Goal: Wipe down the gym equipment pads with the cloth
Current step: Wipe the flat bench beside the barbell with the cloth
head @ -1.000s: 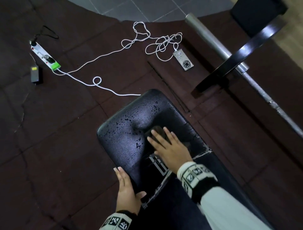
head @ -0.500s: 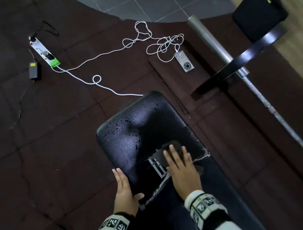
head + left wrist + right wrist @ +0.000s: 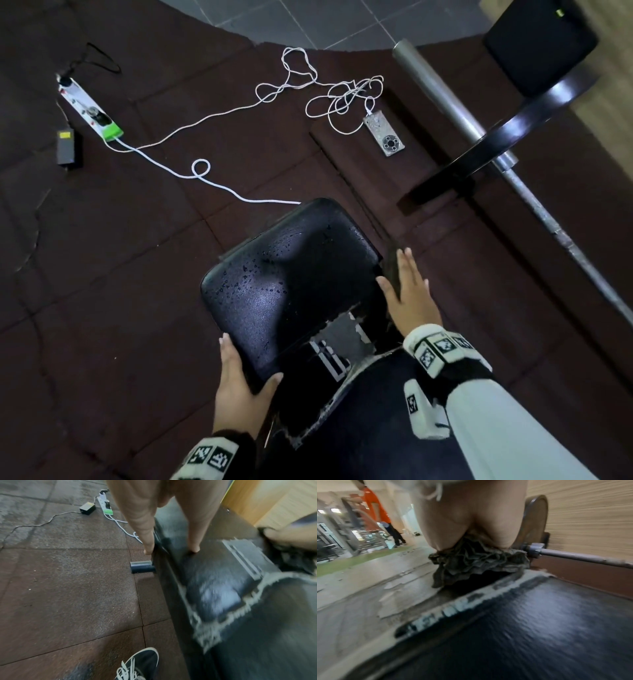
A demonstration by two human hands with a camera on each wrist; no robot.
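The black bench pad (image 3: 291, 284) fills the middle, beaded with water drops at its far end, its cover torn near a white logo. My right hand (image 3: 409, 294) lies flat with straight fingers, pressing the dark cloth (image 3: 391, 270) against the pad's right edge. In the right wrist view the cloth (image 3: 477, 563) bunches out from under my palm, above the pad (image 3: 539, 628). My left hand (image 3: 245, 373) rests on the pad's left edge, thumb on top and straight fingers (image 3: 142, 520) down the side of the pad (image 3: 214, 588).
A barbell (image 3: 438, 82) with a black plate (image 3: 507, 137) lies on the floor to the right. A phone (image 3: 385, 135), white cable (image 3: 205, 171), power strip (image 3: 89, 109) and adapter (image 3: 68, 147) lie beyond the bench. My shoe (image 3: 137, 665) stands left of it. A person in orange (image 3: 375, 511) stands far off.
My right hand slid the cloth from the middle of the pad back toward me, then across to its right edge. My left hand stayed on the left edge.
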